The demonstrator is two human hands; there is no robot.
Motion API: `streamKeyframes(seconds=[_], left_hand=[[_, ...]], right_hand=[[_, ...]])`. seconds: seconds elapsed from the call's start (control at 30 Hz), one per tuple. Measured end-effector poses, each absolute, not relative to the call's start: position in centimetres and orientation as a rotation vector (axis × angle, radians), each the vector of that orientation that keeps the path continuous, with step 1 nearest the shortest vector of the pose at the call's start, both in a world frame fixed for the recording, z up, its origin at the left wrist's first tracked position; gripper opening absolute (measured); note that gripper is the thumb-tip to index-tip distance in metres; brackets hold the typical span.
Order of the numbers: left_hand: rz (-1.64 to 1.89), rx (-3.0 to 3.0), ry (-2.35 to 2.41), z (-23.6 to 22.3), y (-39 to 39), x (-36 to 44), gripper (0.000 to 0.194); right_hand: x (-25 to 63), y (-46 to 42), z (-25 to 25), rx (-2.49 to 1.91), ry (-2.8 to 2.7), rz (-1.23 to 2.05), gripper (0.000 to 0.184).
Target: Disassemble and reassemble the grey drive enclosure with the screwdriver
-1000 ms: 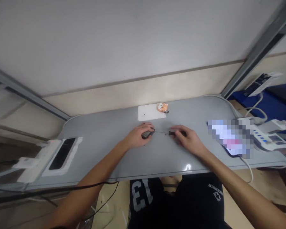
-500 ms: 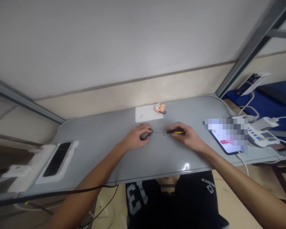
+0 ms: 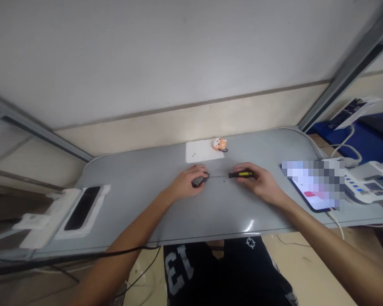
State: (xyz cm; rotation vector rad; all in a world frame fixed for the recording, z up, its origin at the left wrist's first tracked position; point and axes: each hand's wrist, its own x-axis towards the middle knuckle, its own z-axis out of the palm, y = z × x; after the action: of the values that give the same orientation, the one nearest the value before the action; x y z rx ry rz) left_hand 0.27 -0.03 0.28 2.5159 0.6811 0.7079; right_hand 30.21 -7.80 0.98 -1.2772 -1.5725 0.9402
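My left hand (image 3: 191, 182) is closed around a small dark grey device (image 3: 198, 182) on the table, whose exact kind I cannot make out. In my right hand (image 3: 255, 180) is a screwdriver (image 3: 241, 174) with a black and yellow handle. It lies level, and its thin shaft points left, reaching the right end of the dark device. Whether the tip sits in a screw is too small to tell. A tiny dark speck (image 3: 224, 181) lies on the table just below the shaft.
White paper (image 3: 204, 154) with a few dark bits lies at the back, an orange and white animal-faced case (image 3: 219, 144) on its edge. A lit phone (image 3: 309, 189) and a power strip (image 3: 367, 187) are at right. At left rests a dark phone (image 3: 83, 208). The grey table (image 3: 130, 170) meets a wall behind.
The whole view has shifted a little, so things appear slightly further right. The screwdriver's yellow stripe looks turned more toward me. Both hands keep their hold.
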Motion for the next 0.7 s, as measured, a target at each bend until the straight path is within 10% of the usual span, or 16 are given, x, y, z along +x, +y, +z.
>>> streamKeyframes(seconds=[0.23, 0.53, 0.7], left_hand=[[0.71, 2.502, 0.687, 0.1, 0.0, 0.2, 0.023], [0.696, 2.463, 0.677, 0.4, -0.1, 0.4, 0.021], [0.682, 2.486, 0.702, 0.4, 0.0, 0.2, 0.021]], right_hand=[[30.4, -7.9, 1.8, -1.564, -1.72, 1.024, 0.054], [30.2, -8.2, 0.7, -1.282, -1.619, 0.912, 0.027], [29.8, -8.1, 1.9, -1.515, -1.565, 1.09, 0.052]])
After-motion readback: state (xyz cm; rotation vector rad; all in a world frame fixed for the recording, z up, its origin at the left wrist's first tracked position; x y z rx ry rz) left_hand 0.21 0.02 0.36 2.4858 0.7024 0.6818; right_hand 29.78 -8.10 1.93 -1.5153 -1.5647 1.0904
